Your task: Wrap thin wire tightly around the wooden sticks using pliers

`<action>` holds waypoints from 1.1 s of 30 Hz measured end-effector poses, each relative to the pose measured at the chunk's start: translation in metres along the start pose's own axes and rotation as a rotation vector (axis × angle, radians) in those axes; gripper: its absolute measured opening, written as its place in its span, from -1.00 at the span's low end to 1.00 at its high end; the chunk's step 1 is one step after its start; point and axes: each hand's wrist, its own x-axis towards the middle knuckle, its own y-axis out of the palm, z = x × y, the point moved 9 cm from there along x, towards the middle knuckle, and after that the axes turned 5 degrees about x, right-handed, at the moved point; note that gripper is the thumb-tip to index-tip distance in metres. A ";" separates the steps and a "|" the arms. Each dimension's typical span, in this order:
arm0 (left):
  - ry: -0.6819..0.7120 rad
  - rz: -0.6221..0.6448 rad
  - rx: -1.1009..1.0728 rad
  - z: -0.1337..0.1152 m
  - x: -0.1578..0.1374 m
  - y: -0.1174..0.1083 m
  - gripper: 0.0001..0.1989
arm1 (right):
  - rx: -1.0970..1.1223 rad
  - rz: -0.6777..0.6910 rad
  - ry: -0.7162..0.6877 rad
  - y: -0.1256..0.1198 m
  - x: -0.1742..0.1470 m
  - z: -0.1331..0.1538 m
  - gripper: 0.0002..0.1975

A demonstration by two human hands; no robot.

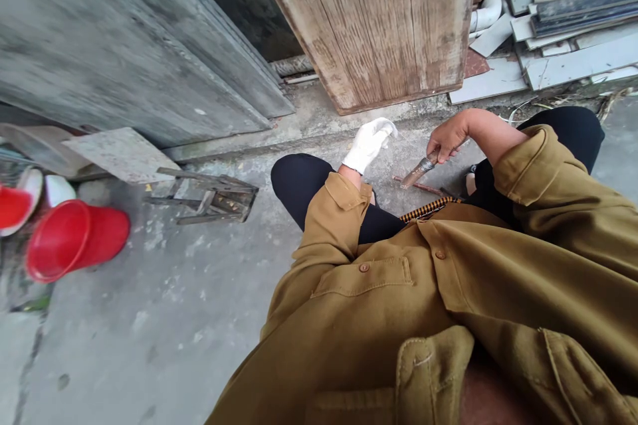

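Observation:
My left hand (369, 145) wears a white knitted glove. Its fingers are curled inward, and a faint thin strand seems to stick out from them; I cannot make out what it is. Bare, my right hand (447, 138) is wrapped around a hand tool (417, 171) with a silvery band and a flat brown end, which points down and left. Whether this is a brush or a blade is unclear. Below the tool, a thin reddish-brown stick (426, 189) lies near the ground between my knees. The two hands are apart.
A weathered plank panel (383, 26) leans ahead, beside a grey door (124, 33). Stacked tile and board pieces (583, 33) lie at the right by a white pipe (487, 12). To the left are a small wooden stool (214, 198) and a red bucket (74, 239).

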 end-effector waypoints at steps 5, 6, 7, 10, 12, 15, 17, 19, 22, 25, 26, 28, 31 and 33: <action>-0.046 -0.133 0.052 0.013 0.006 -0.013 -0.75 | 0.097 -0.099 -0.096 -0.019 -0.030 0.019 -0.54; -0.053 -0.100 0.057 0.015 0.006 -0.007 -0.75 | 0.175 -0.254 -0.189 -0.037 -0.039 0.025 -0.56; -0.059 -0.029 0.058 0.016 0.005 0.004 -0.75 | 0.254 -0.418 -0.275 -0.054 -0.049 0.027 -0.58; -0.048 0.332 0.022 0.012 -0.007 0.053 -0.73 | 0.424 -0.811 -0.322 -0.090 -0.066 0.010 -0.72; -0.047 0.499 -0.027 0.006 -0.019 0.075 -0.67 | 0.317 -0.957 -0.108 -0.098 -0.062 -0.011 -0.81; -0.043 0.492 -0.106 -0.005 -0.024 0.074 -0.61 | -0.142 -0.897 0.304 -0.091 -0.041 -0.033 -0.81; -0.025 0.399 -0.116 -0.009 -0.020 0.059 -0.61 | -0.314 -0.633 0.451 -0.068 -0.016 -0.045 -0.78; -0.013 0.288 -0.084 -0.008 -0.014 0.042 -0.66 | -0.281 -0.288 0.481 -0.029 0.004 -0.053 -0.81; -0.008 0.086 -0.031 0.002 -0.003 0.016 -0.75 | -0.096 0.155 0.335 0.026 0.012 -0.035 -0.76; -0.028 -0.075 0.037 0.016 0.005 -0.001 -0.78 | 0.076 0.290 0.028 0.035 -0.001 0.005 -0.60; -0.055 -0.103 0.067 0.021 0.006 -0.003 -0.78 | 0.130 0.178 -0.053 0.020 -0.005 0.014 -0.59; -0.110 -0.090 0.121 0.030 0.007 0.002 -0.77 | 0.241 -0.180 -0.180 -0.025 -0.018 0.022 -0.64; -0.112 0.118 0.164 0.032 0.001 0.031 -0.77 | 0.405 -0.681 -0.227 -0.078 -0.042 0.003 -0.74; -0.075 0.323 0.147 0.025 -0.008 0.057 -0.79 | 0.425 -0.868 -0.102 -0.091 -0.047 -0.020 -0.77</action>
